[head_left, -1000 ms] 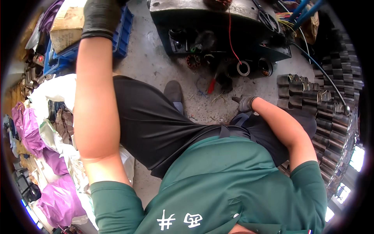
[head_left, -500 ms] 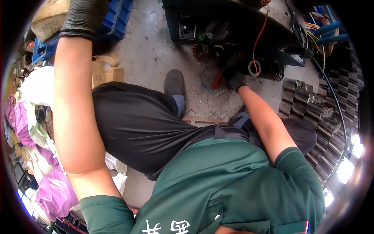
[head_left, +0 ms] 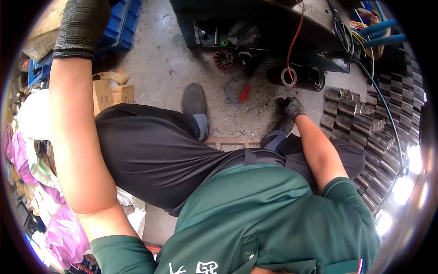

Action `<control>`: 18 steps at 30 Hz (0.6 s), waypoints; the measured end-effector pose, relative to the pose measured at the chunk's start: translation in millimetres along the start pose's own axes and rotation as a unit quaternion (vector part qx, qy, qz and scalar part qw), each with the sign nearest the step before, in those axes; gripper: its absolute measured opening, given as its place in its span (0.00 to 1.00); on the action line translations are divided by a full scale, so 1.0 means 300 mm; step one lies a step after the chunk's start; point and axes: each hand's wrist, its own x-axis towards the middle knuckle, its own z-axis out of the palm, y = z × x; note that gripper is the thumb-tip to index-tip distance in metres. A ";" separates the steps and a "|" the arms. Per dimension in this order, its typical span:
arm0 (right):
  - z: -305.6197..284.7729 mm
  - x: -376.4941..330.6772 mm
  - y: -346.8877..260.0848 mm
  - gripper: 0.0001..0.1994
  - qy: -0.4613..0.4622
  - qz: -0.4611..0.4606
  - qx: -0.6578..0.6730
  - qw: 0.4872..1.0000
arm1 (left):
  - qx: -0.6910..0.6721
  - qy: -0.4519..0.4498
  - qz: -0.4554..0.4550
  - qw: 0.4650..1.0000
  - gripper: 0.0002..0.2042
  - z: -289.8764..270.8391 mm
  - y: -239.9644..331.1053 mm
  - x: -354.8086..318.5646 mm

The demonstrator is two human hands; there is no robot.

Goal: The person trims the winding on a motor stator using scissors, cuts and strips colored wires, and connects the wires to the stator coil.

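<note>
My right hand (head_left: pixel 292 108), in a dark knit glove, is down at the concrete floor (head_left: pixel 159 68), fingers (head_left: pixel 284 103) curled toward the ground among a scatter of thin straw-like bits (head_left: pixel 256 102). Whether they pinch anything I cannot tell; the glove and the litter blur together there. The red-handled tool (head_left: pixel 244 93) lies just beyond the fingertips and off to their left, near but apart from them. Its long axis runs slantwise, upper end tipping away from me and to the right, lower end pointing back toward my grey shoe (head_left: pixel 194 99). So it lies roughly in line with a forward-left reach of these fingers, handle end first. A loop of blue wire (head_left: pixel 230 89) sits just left of the tool, touching or nearly so; I cannot say which. Straight ahead of the fingers, a little farther out, stands a dark cylinder with a white ring (head_left: pixel 289 76) on its face, and a red wire (head_left: pixel 294 41) hangs down across it from the machine base (head_left: pixel 255 23) above. To the right of the fingers are rows of metal tubes (head_left: pixel 365 123), stacked close. My left hand (head_left: pixel 84 25), also gloved, is raised far off on the other side, over the blue crate (head_left: pixel 121 25); its fingers run out of the picture, so their state is unknown. The right hand is by far the nearer to the red tool.
</note>
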 end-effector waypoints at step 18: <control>0.040 0.050 -0.337 0.31 0.102 0.270 0.780 0.555 | 0.041 -0.009 -0.028 0.999 0.20 0.016 0.032 0.028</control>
